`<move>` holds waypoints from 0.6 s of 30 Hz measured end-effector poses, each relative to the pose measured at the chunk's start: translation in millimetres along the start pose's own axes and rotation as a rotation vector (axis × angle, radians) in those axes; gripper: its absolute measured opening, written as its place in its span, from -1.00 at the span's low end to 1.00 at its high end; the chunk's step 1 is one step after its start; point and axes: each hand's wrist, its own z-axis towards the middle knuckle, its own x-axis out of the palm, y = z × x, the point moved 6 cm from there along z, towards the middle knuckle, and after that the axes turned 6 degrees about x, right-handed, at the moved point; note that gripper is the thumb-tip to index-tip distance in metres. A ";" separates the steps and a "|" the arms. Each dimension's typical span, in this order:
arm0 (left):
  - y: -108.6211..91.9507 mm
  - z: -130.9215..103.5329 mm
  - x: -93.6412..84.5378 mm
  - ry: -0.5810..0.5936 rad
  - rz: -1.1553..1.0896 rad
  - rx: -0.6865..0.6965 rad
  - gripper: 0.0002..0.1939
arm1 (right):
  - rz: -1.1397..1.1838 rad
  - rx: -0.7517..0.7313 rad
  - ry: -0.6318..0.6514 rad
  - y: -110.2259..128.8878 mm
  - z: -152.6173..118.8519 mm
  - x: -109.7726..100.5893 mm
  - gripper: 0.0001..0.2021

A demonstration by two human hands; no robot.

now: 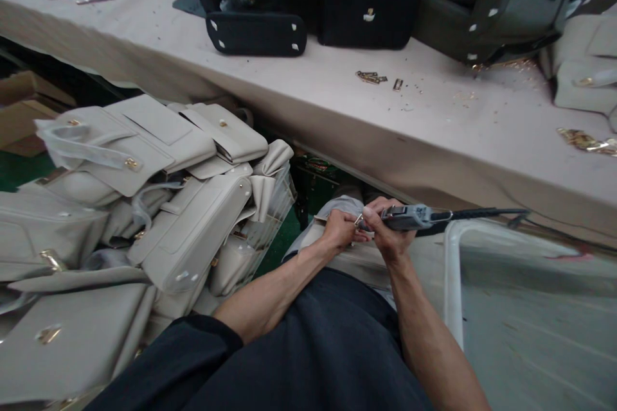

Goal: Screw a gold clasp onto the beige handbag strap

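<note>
Grey tool (414, 217): one, no legible marking | gripped by right hand (388, 234), just below table (337, 122) edge | left hand (340, 231) pinches small part, probably bag hardware | black bags on table: two.

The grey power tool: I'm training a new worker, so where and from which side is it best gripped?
Grip the grey power tool around its thick body near the tip, from its near underside, as the right hand does. It lies level, cord trailing right, tip at the piece pinched by the left hand.
</note>
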 end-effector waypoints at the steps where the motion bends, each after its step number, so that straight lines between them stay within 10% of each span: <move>1: -0.6 0.4 -0.3 0.004 0.017 0.018 -0.75 | -0.007 -0.007 0.010 2.0 -0.1 1.4 -0.76; 12: 4.6 4.8 -1.4 -0.052 0.041 0.023 -0.77 | -0.020 -0.014 -0.066 -2.5 0.7 6.3 -0.71; 18: 12.6 9.1 -3.6 0.011 -0.050 -0.001 -0.85 | 0.261 -0.025 -0.205 54.0 7.6 -39.7 -0.79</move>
